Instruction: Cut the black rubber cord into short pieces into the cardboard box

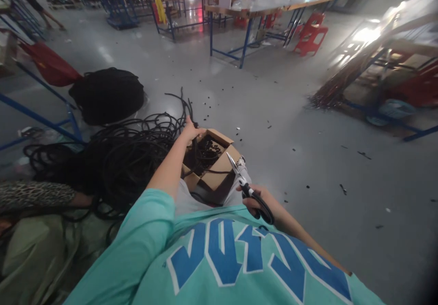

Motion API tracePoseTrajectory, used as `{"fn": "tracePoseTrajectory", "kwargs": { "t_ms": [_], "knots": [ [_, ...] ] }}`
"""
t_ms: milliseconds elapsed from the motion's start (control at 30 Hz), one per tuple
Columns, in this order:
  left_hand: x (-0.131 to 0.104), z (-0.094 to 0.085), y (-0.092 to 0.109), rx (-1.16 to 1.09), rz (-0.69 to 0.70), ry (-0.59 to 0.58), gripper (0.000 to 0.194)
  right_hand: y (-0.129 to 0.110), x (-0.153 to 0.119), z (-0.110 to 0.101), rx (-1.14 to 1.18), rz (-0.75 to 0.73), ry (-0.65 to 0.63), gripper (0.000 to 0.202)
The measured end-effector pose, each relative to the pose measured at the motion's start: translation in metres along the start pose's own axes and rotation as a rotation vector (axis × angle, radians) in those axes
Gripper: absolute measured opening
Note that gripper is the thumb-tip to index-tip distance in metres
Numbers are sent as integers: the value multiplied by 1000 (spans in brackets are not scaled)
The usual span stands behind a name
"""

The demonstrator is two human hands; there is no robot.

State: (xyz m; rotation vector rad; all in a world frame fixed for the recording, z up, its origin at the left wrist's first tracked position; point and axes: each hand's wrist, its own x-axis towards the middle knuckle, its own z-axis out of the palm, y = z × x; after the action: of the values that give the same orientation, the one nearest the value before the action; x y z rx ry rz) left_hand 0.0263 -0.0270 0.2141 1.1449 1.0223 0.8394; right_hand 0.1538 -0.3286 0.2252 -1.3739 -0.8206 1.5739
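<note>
My left hand (192,130) is closed around several black cords (186,106), whose loose ends stick up beyond my fingers. Below that hand stands an open cardboard box (219,177) with many small black pieces (210,151) inside. Cords also hang down into the box and cross its edge. In my right hand (256,200) is a pair of scissors (244,184) with black handles, its blades slightly apart and pointing up toward the box's right side. A large tangle of black cord (130,149) lies on the floor to the left of the box.
Beyond the tangle sits a big black bundle (107,95). Another person's patterned sleeve (34,194) shows at the left. Blue-legged tables (246,35) and red stools (310,35) stand farther off. To the right, long thin strands (338,86) lean on a blue frame. Scraps dot the floor.
</note>
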Motion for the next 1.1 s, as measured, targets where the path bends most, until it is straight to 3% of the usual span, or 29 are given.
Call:
{"fn": "tracePoseTrajectory", "kwargs": {
  "t_ms": [100,200,333,433,567,700,933,1100],
  "knots": [
    [25,7,-4,-74,-9,2,77,4,0,-1,-2,18,47,40],
    [21,5,-13,-195,-11,-104,54,9,3,-5,18,8,97,44],
    [-22,-1,-20,-198,18,-320,26,12,12,-8,8,13,93,50],
    [-68,-1,-14,-247,74,-392,34,7,17,-6,-22,-5,78,52],
    [-122,4,0,-158,49,-413,41,-6,18,-1,-107,-36,62,60],
    [-155,10,12,-120,65,-379,33,-18,11,0,-256,-93,-10,68],
    [-182,11,21,-5,129,-227,26,-28,-6,4,-555,-261,-46,69],
    [-196,17,23,147,136,-221,22,-33,-12,13,-701,-307,8,59]
  ]
}}
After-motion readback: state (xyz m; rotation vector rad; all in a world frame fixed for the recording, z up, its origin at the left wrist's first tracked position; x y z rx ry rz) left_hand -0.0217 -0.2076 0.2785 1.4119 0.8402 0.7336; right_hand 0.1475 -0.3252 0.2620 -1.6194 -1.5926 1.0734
